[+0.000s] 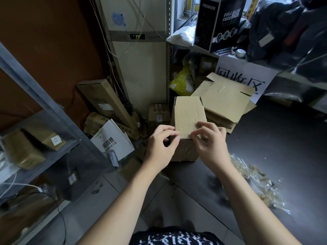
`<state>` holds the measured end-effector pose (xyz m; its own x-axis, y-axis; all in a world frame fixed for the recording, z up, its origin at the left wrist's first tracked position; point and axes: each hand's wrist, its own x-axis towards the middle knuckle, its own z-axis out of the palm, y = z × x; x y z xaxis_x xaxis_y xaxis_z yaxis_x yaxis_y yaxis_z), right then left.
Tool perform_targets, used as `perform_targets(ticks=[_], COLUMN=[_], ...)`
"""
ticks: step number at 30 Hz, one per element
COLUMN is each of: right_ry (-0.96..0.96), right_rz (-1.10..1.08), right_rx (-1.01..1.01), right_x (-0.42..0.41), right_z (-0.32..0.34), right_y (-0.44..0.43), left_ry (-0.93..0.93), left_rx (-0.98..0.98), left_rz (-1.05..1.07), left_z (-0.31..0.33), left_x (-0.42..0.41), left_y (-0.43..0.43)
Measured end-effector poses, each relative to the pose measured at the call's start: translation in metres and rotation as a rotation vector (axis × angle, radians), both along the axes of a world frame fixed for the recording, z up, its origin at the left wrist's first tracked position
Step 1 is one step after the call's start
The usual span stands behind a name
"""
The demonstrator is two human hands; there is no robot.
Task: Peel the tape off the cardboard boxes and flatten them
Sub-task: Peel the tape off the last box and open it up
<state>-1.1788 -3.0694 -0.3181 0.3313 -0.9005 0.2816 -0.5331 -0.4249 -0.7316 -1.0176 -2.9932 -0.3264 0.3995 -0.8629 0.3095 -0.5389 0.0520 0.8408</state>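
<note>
At the near top edge of the cardboard box (188,115), left hand (160,147) grips the corner, right hand (210,142) pinches the rim; box judged light, stiff, best held by its corners.

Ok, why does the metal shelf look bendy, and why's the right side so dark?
Head view: the wide lens bends straight lines near the edges, so the metal shelf bows. Head view again: dim light leaves the dark surface on the right murky, while the cardboard box, left hand and right hand in the middle look brighter and sharper.
</note>
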Motion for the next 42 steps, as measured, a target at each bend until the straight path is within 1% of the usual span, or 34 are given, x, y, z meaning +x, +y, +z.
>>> perform_targets(ticks=[5, 8, 11, 13, 17, 20, 23, 26, 28, 30, 33, 35, 36, 38, 40, 42], right_ry=[0.118, 0.141, 0.119, 0.108, 0.087, 0.012, -0.051, 0.016, 0.08, 0.116, 0.162, 0.167, 0.136, 0.015, -0.112, -0.161], right_rz=[-0.016, 0.006, 0.038, 0.056, 0.09, 0.091, 0.057, 0.037, 0.061, 0.093, 0.096, 0.057, 0.039, 0.036, 0.061, 0.052], right_rx=[-0.112, -0.1, -0.063, -0.059, -0.031, -0.04, -0.085, -0.175, -0.265, -0.305, -0.293, -0.285, -0.264, -0.173, -0.032, 0.11], right_x=[0.002, 0.002, -0.002, -0.004, -0.006, -0.006, -0.01, -0.012, -0.009, -0.008, -0.004, 0.001, 0.004, 0.009, 0.012, 0.012], right_z=[-0.009, -0.01, -0.011, -0.011, -0.008, -0.01, -0.008, -0.003, -0.003, -0.005, -0.007, -0.007, -0.007, -0.008, -0.012, -0.02], right_y=[-0.003, -0.004, -0.004, -0.004, -0.004, 0.0, 0.0, -0.004, -0.007, -0.01, -0.007, -0.003, -0.001, 0.003, 0.005, 0.008], left_ry=[-0.016, -0.035, -0.06, -0.04, -0.025, -0.03, -0.033, -0.053, -0.048, -0.023, -0.019, -0.012, -0.001, -0.016, -0.119, -0.27], left_rx=[0.003, 0.001, 0.022, 0.048, 0.04, 0.053, 0.054, 0.045, 0.028, 0.029, 0.032, -0.007, -0.034, -0.087, -0.122, -0.063], left_rz=[-0.014, -0.045, -0.097, -0.125, -0.137, -0.156, -0.158, -0.156, -0.149, -0.152, -0.162, -0.114, -0.076, -0.004, 0.054, 0.073], left_z=[-0.001, -0.003, -0.003, -0.002, -0.002, -0.002, -0.003, -0.007, -0.008, -0.009, -0.008, -0.006, -0.004, 0.002, 0.005, 0.005], left_x=[-0.001, 0.0, 0.0, -0.001, 0.0, 0.003, 0.003, 0.002, 0.001, 0.002, 0.002, 0.002, 0.002, 0.004, 0.008, 0.011], left_y=[0.0, -0.002, -0.002, -0.002, -0.001, -0.001, -0.001, -0.002, -0.002, -0.003, -0.001, -0.002, -0.002, -0.004, -0.006, -0.006])
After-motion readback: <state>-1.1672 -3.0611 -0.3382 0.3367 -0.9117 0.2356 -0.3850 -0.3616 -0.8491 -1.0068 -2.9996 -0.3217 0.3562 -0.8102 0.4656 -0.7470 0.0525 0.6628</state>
